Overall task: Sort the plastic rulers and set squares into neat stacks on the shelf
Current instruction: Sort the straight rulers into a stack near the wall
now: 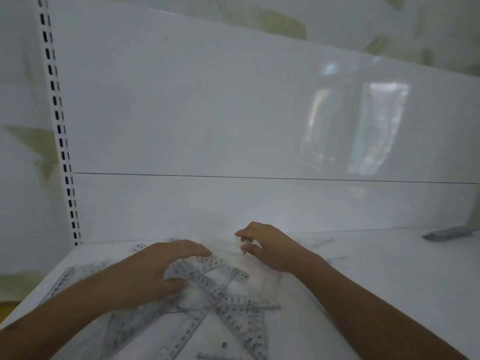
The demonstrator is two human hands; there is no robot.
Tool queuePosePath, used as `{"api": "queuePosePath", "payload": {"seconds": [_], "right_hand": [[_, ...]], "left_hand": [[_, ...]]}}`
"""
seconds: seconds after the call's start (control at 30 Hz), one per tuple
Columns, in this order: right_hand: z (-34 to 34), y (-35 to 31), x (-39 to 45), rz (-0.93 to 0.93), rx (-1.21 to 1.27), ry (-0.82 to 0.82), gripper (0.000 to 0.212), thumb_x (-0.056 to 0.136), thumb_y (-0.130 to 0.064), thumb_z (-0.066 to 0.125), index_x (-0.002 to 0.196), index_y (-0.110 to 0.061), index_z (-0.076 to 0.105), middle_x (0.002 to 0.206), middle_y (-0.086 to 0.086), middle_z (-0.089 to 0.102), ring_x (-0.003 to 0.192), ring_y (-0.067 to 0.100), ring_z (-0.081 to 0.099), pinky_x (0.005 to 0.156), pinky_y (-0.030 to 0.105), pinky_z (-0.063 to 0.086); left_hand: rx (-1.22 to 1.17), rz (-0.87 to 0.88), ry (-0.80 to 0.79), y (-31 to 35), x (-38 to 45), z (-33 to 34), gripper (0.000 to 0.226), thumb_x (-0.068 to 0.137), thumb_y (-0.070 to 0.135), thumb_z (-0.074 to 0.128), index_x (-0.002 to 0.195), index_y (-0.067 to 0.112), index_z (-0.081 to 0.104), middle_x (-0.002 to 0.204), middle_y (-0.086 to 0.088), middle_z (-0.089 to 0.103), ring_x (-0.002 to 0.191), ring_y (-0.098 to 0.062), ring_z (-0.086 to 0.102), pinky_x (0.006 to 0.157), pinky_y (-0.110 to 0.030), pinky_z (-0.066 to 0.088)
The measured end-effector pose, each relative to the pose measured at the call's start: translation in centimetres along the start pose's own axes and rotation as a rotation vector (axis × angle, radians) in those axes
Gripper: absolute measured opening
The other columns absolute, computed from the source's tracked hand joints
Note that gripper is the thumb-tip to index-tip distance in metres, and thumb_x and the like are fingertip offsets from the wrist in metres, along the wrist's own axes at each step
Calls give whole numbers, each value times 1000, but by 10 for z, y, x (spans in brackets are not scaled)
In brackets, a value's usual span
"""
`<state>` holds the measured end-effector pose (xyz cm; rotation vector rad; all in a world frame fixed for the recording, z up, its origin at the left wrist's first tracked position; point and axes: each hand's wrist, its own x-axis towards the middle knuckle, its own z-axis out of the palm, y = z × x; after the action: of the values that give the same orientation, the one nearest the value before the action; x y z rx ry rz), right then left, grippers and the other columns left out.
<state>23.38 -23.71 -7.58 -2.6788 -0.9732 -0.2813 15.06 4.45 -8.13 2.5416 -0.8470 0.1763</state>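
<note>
My left fingers (192, 249) curled over the top of the pile (207, 294), thumb underneath at its near edge, so the left hand (155, 268) gripped several clear pieces at once. My right fingers (244, 233) were bent toward something clear and blurred at the back of the heap; I could not tell whether the right hand (270, 248) pinched a piece or only touched it. The rulers and set squares were transparent with dark scale marks, crossed over one another at odd angles on the white shelf (389, 281). The bottom frame edge cut the pile off. More clear strips (322, 242) lay faintly behind my right wrist. A grey object (446, 233) lay far right, too blurred to name.
</note>
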Motion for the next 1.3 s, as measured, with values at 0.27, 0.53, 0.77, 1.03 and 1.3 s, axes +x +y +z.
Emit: {"api": "queuePosePath", "payload": {"seconds": [0.27,0.53,0.77,1.03,1.3], "right_hand": [[-112,45,-59,156,-52,-42,28,97,-22,52,125,-19,55,119,-3,56,108,13,51,86,22,36],[-191,176,-266,465,-265,111,23,97,-22,52,119,-19,54,116,-4,52,104,15,54,86,24,40],[-224,245,-443,760,-235,280,29,93,-24,60,122,-24,56,110,-13,53,99,6,54,88,21,44],[-248,332,-518,949,-300,312,29,97,-28,51,126,-29,54,120,-11,53,99,3,53,85,20,46],[-266,452,-492,801,-207,331,27,97,-26,51,123,-24,59,115,-4,57,100,11,56,88,31,48]], "left_hand": [[53,5,90,68,61,15,54,80,33,68,121,51,37,125,34,39,112,13,48,96,-18,46],[-34,163,2,198,175,93,62,64,60,56,122,41,46,118,26,45,105,9,54,90,-16,48],[-7,330,-175,303,293,167,54,61,73,50,111,56,40,120,33,46,112,14,45,98,-19,42],[-104,493,-205,397,403,252,57,56,86,47,104,57,44,115,34,51,110,15,48,96,-14,43],[-189,433,-203,422,506,296,77,46,97,40,110,55,52,116,47,46,109,16,49,98,-21,45]]}}
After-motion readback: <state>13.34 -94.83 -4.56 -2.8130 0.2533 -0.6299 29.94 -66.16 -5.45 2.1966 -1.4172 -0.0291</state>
